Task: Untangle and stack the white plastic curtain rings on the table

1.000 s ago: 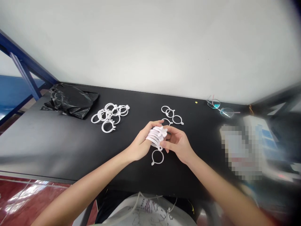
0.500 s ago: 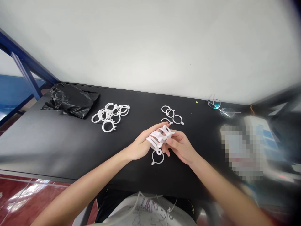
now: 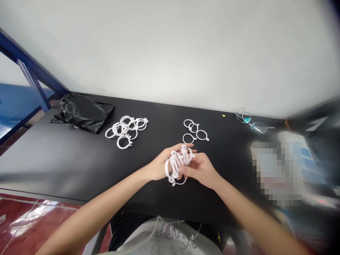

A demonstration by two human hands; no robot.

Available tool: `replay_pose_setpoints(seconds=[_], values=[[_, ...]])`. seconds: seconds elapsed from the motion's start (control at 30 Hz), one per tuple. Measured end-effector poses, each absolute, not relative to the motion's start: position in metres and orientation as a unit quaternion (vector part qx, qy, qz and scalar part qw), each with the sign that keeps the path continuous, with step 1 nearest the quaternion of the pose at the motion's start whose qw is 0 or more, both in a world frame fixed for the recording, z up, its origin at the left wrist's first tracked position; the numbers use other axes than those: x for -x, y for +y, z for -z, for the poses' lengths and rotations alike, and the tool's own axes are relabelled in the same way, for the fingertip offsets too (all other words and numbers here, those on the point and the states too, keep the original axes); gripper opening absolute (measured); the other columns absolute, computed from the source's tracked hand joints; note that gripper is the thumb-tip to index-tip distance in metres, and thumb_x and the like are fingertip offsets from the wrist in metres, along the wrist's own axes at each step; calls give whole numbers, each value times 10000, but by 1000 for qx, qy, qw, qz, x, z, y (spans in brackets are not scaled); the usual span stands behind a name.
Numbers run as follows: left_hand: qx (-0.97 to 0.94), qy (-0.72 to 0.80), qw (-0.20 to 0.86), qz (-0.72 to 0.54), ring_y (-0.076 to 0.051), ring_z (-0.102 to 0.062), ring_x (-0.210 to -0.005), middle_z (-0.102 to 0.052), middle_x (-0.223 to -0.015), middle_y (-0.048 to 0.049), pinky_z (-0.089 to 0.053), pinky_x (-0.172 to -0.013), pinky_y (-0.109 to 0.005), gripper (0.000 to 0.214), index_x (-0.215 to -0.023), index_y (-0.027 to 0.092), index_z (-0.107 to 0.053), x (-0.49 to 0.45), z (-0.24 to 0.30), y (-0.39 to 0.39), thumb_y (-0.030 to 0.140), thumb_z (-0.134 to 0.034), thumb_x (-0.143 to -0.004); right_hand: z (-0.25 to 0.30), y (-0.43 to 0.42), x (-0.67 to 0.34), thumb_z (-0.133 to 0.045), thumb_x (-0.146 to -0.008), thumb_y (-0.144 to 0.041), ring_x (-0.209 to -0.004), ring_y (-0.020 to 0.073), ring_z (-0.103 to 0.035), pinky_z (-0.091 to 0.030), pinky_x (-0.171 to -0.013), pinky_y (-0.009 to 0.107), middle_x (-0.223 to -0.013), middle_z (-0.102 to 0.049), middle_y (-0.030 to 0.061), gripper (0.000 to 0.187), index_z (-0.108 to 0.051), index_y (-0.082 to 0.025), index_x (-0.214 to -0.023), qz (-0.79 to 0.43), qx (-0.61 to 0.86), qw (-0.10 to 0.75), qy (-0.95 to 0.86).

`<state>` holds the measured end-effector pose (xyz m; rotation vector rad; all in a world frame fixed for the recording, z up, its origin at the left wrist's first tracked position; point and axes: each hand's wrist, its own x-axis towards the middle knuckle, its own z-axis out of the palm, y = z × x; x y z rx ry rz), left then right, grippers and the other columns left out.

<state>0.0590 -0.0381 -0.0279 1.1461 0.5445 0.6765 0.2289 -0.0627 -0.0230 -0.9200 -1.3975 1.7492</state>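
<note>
Several white curtain rings [image 3: 175, 163], each with a small eyelet, sit in a bunch around the fingers of my left hand [image 3: 159, 164]. Its fingers stretch to the right through them. My right hand [image 3: 204, 170] closes on the same bunch from the right, thumb on the near side. The fingers of both hands are partly hidden behind the rings. One loose ring [image 3: 181, 183] shows on the table just below the bunch, partly covered. Beyond my hands lie a few separate rings [image 3: 202, 135], and to the left is a larger heap of rings [image 3: 123, 142].
A crumpled black plastic bag [image 3: 83, 111] lies at the table's back left. Eyeglasses [image 3: 251, 123] rest at the back right, near a blurred white object [image 3: 292, 141]. A white wall [image 3: 170, 53] rises behind the black table [image 3: 79, 159].
The rings on my left hand have turned and bunched closer together, with eyelets now facing up. My right hand has moved slightly left and lower over them. The view has shifted slightly.
</note>
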Motion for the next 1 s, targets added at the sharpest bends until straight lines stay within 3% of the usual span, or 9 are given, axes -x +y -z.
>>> replay_pose_setpoints(seconds=[0.07, 0.13, 0.23, 0.33, 0.5, 0.6, 0.7, 0.83, 1.0], values=[[-496, 265, 767, -308, -278, -659, -1079, -639, -1262, -140, -547, -879, -370, 538, -1304, 190, -561, -61, 29, -36, 282, -725, -800, 23, -66, -225, -862, -625, -240, -636, 170, -690, -553, -507, 249, -740, -727, 34, 279, -721, -168, -855, -654, 352, 355, -567], [-459, 277, 785, -310, -296, -606, -1178, -621, -1303, -136, -515, -952, -398, 463, -1275, 192, -590, -64, 30, -36, 300, -688, -836, 23, -69, -220, -876, -575, -194, -647, 174, -680, -563, -508, 260, -771, -716, 34, 358, -703, -171, -887, -623, 362, 370, -586], [-431, 282, 797, -314, -297, -612, -1170, -634, -1290, -136, -520, -935, -395, 414, -1252, 189, -608, -67, 31, -39, 314, -656, -860, 24, -72, -214, -805, -635, -143, -586, 144, -633, -564, -512, 268, -745, -689, 18, 229, -691, -178, -830, -572, 386, 398, -604], [-440, 295, 792, -304, -287, -644, -1106, -630, -1297, -136, -544, -852, -365, 411, -1249, 193, -607, -69, 29, -41, 300, -650, -854, 25, -72, -212, -748, -670, -109, -541, 128, -603, -547, -513, 266, -694, -673, 2, 129, -689, -188, -752, -549, 392, 407, -615], [-502, 315, 749, -297, -266, -683, -984, -668, -1225, -138, -554, -779, -348, 436, -1276, 161, -589, -66, 27, -40, 248, -611, -849, 25, -72, -216, -800, -640, -140, -541, 143, -614, -537, -517, 271, -650, -686, -2, 123, -712, -196, -705, -568, 400, 412, -589], [-609, 300, 672, -295, -190, -699, -762, -745, -937, -77, -553, -727, -310, 470, -1324, 148, -550, -59, 28, -38, 167, -548, -854, 24, -70, -218, -813, -682, -254, -526, 151, -630, -540, -518, 273, -579, -681, 7, 162, -694, -183, -598, -615, 421, 382, -546], [-700, 282, 599, -266, -125, -639, -553, -703, -664, 12, -539, -652, -259, 513, -1380, 158, -487, -53, 29, -37, 101, -461, -870, 21, -68, -220, -799, -711, -344, -517, 162, -648, -540, -503, 264, -523, -669, 19, 301, -661, -166, -511, -653, 429, 343, -522], [-740, 259, 567, -253, -122, -660, -579, -713, -676, 22, -534, -657, -231, 532, -1410, 160, -424, -50, 30, -36, 98, -446, -882, 18, -66, -225, -775, -750, -387, -535, 145, -660, -541, -497, 231, -619, -715, 46, 280, -720, -130, -651, -685, 397, 330, -514], [-783, 263, 518, -223, -113, -616, -509, -666, -611, 37, -480, -550, -191, 478, -1325, 144, -499, -48, 28, -33, 116, -488, -849, 14, -60, -234, -495, -948, -499, -700, 174, -731, -547, -520, 212, -899, -757, 161, 486, -738, -78, -934, -755, 280, 254, -536]])
